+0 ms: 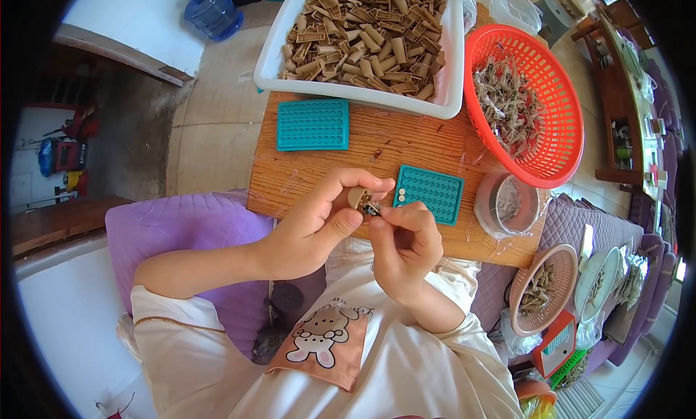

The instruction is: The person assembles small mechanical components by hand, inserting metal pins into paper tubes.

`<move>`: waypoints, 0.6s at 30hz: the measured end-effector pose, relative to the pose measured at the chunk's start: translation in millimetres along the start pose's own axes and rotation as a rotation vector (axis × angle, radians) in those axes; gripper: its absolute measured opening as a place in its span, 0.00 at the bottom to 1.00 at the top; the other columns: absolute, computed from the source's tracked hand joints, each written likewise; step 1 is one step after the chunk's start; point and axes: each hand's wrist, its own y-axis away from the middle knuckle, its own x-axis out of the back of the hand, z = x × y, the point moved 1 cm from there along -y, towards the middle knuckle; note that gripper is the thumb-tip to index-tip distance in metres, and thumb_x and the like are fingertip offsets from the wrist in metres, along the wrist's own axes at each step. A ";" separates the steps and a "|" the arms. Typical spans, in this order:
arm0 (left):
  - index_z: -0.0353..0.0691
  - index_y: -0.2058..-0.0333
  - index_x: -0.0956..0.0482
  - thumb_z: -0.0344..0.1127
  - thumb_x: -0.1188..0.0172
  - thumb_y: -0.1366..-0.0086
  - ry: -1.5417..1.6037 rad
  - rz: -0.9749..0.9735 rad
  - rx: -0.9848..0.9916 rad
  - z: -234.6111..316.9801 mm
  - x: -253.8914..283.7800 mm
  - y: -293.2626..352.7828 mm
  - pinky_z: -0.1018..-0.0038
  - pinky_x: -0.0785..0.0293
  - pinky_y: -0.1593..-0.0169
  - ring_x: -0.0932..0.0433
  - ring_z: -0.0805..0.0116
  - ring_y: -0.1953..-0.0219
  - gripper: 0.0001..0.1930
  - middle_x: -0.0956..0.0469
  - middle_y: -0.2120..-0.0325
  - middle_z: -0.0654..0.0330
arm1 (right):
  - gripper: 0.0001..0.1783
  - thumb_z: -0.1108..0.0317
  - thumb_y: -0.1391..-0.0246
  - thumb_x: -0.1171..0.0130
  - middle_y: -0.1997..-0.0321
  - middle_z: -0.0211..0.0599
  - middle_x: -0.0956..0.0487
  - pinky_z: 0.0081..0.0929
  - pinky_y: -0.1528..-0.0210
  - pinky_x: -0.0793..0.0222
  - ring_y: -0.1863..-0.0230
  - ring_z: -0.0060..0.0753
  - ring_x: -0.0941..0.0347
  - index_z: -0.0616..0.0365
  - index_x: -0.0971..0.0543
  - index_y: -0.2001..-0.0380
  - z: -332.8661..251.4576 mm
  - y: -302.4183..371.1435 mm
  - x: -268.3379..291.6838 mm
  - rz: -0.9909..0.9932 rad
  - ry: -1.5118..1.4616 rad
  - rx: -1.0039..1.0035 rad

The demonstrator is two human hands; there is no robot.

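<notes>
Tan casing: a small, hollow, curved piece point(356, 196) held up between the two hands, by the near edge of the wooden surface point(370, 152), just left of a teal tray point(429, 194).
Left grip: the left hand point(313, 220) is clamped on the casing, index finger arched over the top, thumb below.
Right grip: the right hand point(407, 246) has thumb and forefinger pinched together on a tiny dark part point(372, 209) at the casing's hollow side.
Likely feel: the casing looks light, stiff and fairly smooth, perhaps thin-walled; the dark part looks delicate and easily dropped.
Where to hold: probably best by the casing's outer curve, leaving the hollow free; the dark part by its edges, with fingertips.
Direction: the casing's hollow appears to face right, towards the right hand, its rounded back left.
Long axis: foreshortened; its exact slant cannot be told.
</notes>
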 end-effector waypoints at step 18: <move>0.38 0.43 0.49 0.35 0.50 0.40 -0.051 0.077 0.030 12.2 6.3 0.1 0.73 0.36 0.49 0.31 0.66 0.53 0.29 0.35 0.50 0.51 | 0.12 0.83 0.62 0.41 0.73 0.35 0.30 0.18 0.76 0.35 0.75 0.30 0.31 0.62 0.25 0.69 -3.4 -10.9 -4.2 -0.212 0.147 0.189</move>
